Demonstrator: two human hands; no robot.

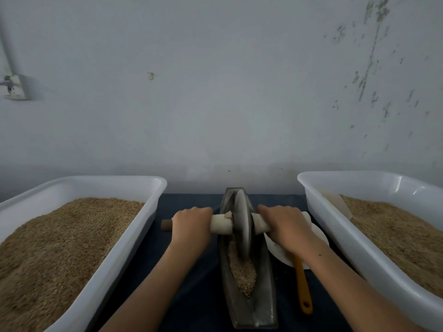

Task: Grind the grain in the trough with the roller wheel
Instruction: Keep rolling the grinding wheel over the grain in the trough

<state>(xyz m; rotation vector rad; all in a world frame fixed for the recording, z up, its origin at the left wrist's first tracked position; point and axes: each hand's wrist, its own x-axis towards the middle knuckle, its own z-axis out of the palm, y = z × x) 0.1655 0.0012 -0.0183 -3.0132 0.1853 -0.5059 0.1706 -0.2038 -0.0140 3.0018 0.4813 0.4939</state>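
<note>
I can read no brand, label or writing on anything here. My left hand [191, 224] is curled around the wrapped handle [221, 224] on the left side of the roller wheel [242, 226], fingers over the top, with the bare brown end of the axle [166, 225] poking out past my knuckles. My right hand [282, 226] wraps the handle on the right side in the same way, fingers closed over it, so both hands hold the bar tight with nothing else in them. The wheel stands upright on its edge in the dark metal trough [261, 295], sitting toward the far half of the groove. The grain [243, 271] lies in the groove on my side of the wheel, a tapering heap that touches the wheel's lower edge and narrows to a point toward the near end. The trough runs away from me on a dark blue cloth [191, 271], between two white plastic tubs. The left tub [119, 248] is heaped with brown grain, and the right tub [335, 224] holds more of it. Just beside the trough on the right, partly under my right wrist, sits a white dish [278, 254] with an orange-handled tool [303, 288] whose handle points toward me. A pale, scuffed wall [215, 92] fills the view behind.
</note>
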